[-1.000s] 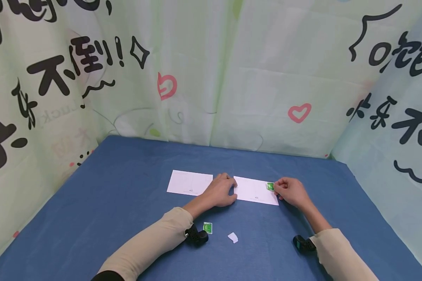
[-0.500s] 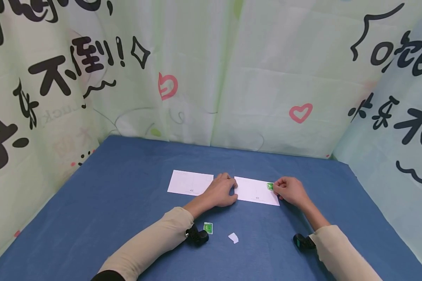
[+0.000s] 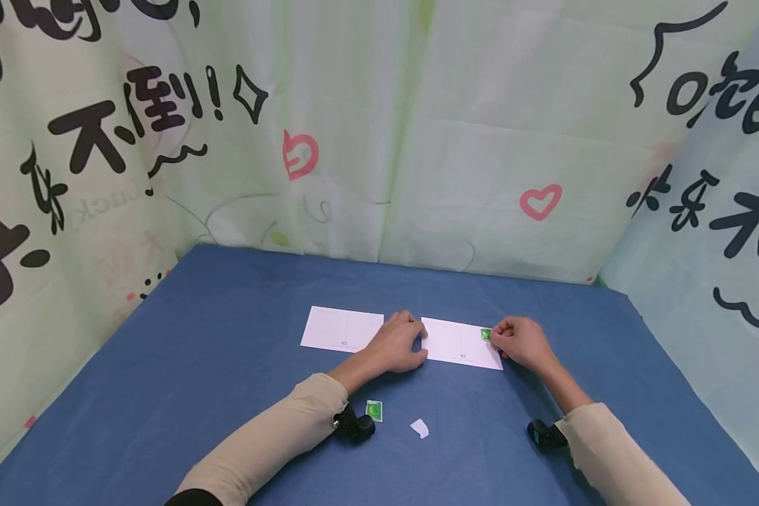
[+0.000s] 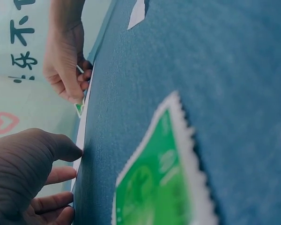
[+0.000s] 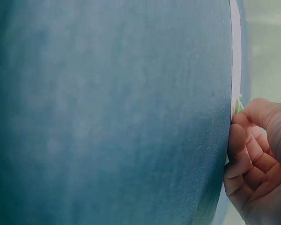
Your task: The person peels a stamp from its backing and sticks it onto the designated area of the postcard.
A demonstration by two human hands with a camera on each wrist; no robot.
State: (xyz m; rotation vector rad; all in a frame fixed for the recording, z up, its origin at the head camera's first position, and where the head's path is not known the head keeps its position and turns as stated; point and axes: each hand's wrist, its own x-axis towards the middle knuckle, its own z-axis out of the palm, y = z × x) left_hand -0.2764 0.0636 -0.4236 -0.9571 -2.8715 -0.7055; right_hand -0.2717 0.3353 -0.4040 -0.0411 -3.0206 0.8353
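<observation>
My right hand (image 3: 523, 343) pinches a green postage stamp (image 3: 485, 334) between thumb and fingers, over the far right corner of a white card (image 3: 457, 342). In the left wrist view the pinched stamp (image 4: 79, 109) stands tilted at the card's surface. My left hand (image 3: 397, 344) rests at that card's left end, thumb and fingers touching its edge with the fingers loosely spread. A second white card (image 3: 341, 329) lies just left of this hand, partly covered by it. In the right wrist view, the right hand's (image 5: 262, 154) other fingers are curled beneath the thumb.
Another green stamp (image 3: 374, 410) with a perforated white border lies on the blue tablecloth (image 3: 240, 393) beside the left wrist camera (image 3: 354, 426). A torn scrap of white paper (image 3: 420, 428) lies to its right. A printed curtain (image 3: 468, 140) encloses the table's back and sides.
The right hand has shifted very slightly left along the stamp; the left hand, both cards, the loose stamp and the scrap stay in place.
</observation>
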